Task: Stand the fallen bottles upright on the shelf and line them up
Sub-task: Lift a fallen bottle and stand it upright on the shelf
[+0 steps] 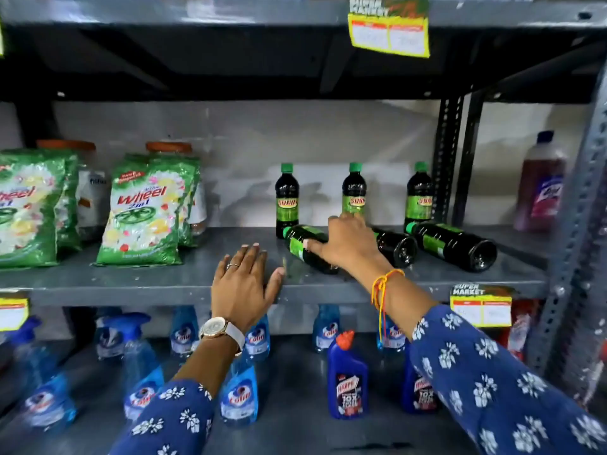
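Note:
Three dark bottles with green caps and green labels stand upright at the back of the grey shelf (164, 277): left (286, 195), middle (354, 188), right (419, 195). Three more lie on their sides in front of them. My right hand (345, 241) is closed over the leftmost fallen bottle (303, 243), its cap pointing to the back left. The middle fallen bottle (395, 246) is partly hidden behind that hand. The right fallen bottle (453, 243) lies with its base toward me. My left hand (243, 284) rests flat on the shelf's front edge, fingers spread.
Green detergent packets (144, 208) stand at the shelf's left, with jars behind. A pinkish bottle (542, 182) stands far right beyond the slotted upright post (450, 152). Blue spray bottles (239, 389) and dark blue cleaner bottles (346, 379) fill the lower shelf. Price tags hang from the shelf edges.

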`<action>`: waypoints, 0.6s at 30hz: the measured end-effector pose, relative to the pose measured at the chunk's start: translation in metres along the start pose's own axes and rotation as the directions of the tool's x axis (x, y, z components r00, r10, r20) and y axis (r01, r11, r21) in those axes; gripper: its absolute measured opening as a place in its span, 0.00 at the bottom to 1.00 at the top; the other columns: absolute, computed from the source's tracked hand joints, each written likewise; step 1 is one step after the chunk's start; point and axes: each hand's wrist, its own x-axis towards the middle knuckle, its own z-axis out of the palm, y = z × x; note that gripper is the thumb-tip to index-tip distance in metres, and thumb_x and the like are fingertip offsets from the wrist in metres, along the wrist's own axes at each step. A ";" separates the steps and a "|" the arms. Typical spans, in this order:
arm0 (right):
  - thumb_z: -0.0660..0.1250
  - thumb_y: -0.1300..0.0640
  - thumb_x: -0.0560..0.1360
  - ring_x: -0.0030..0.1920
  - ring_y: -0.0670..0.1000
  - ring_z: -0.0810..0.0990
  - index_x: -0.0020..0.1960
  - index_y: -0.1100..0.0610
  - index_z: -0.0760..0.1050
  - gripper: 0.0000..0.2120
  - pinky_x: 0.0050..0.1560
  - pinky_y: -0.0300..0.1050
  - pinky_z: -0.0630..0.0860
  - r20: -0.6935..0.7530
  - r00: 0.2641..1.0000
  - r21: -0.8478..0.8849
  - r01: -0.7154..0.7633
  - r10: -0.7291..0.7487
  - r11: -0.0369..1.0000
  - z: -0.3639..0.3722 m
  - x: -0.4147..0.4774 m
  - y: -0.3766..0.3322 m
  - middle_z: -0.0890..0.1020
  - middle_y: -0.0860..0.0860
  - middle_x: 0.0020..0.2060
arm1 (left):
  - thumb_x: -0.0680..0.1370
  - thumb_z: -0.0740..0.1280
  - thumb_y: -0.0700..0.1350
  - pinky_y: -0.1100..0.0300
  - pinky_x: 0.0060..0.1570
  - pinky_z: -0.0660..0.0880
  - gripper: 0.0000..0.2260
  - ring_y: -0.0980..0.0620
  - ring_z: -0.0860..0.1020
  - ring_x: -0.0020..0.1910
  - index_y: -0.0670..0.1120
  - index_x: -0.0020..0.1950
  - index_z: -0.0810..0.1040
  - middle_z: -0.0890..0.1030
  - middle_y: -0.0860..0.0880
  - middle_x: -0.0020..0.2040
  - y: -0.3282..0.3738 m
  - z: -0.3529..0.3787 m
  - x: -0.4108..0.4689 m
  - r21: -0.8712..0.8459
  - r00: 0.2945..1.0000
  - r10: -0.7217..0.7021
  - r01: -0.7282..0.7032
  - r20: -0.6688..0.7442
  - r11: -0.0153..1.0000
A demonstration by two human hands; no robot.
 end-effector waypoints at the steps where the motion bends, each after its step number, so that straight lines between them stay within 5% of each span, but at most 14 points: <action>1: 0.64 0.35 0.68 0.59 0.61 0.70 0.53 0.60 0.74 0.30 0.52 0.53 0.70 0.008 1.000 -0.056 -0.021 0.022 0.998 0.000 0.004 -0.005 0.76 0.59 0.55 | 0.76 0.53 0.57 0.46 0.54 0.73 0.25 0.40 0.78 0.55 0.39 0.52 0.81 0.81 0.38 0.55 -0.001 0.004 -0.004 -0.005 1.000 0.013 -0.013 -0.028 1.000; 5: 0.64 0.30 0.64 0.59 0.60 0.69 0.54 0.58 0.74 0.33 0.48 0.50 0.68 0.105 0.993 -0.188 -0.036 0.057 0.981 0.003 0.024 -0.030 0.78 0.56 0.54 | 0.76 0.53 0.57 0.54 0.37 0.72 0.23 0.43 0.80 0.35 0.44 0.38 0.80 0.83 0.44 0.36 -0.003 0.009 -0.010 0.018 0.998 -0.006 0.007 -0.057 1.000; 11: 0.74 0.40 0.62 0.48 0.54 0.77 0.56 0.56 0.74 0.30 0.40 0.45 0.67 0.246 0.957 -0.318 -0.070 0.153 0.946 0.017 0.045 -0.046 0.76 0.51 0.45 | 0.75 0.56 0.57 0.56 0.33 0.70 0.21 0.44 0.80 0.33 0.45 0.35 0.80 0.82 0.46 0.33 -0.006 0.012 -0.009 -0.010 0.994 -0.012 0.011 -0.112 1.000; 15: 0.75 0.39 0.58 0.53 0.57 0.78 0.52 0.56 0.73 0.31 0.42 0.45 0.68 0.165 0.981 -0.204 -0.067 0.102 0.977 0.025 0.050 -0.036 0.80 0.53 0.51 | 0.75 0.57 0.57 0.56 0.34 0.70 0.20 0.45 0.80 0.34 0.45 0.35 0.80 0.83 0.47 0.34 -0.009 0.014 -0.009 -0.019 0.991 -0.009 0.007 -0.136 1.000; 18: 0.73 0.35 0.55 0.48 0.57 0.79 0.42 0.54 0.70 0.28 0.38 0.44 0.68 0.041 0.991 0.058 -0.127 0.125 0.990 0.029 0.050 -0.019 0.81 0.55 0.46 | 0.75 0.57 0.57 0.56 0.34 0.71 0.20 0.45 0.80 0.34 0.45 0.36 0.81 0.84 0.47 0.35 -0.009 0.015 -0.009 -0.038 0.992 -0.010 0.006 -0.125 0.999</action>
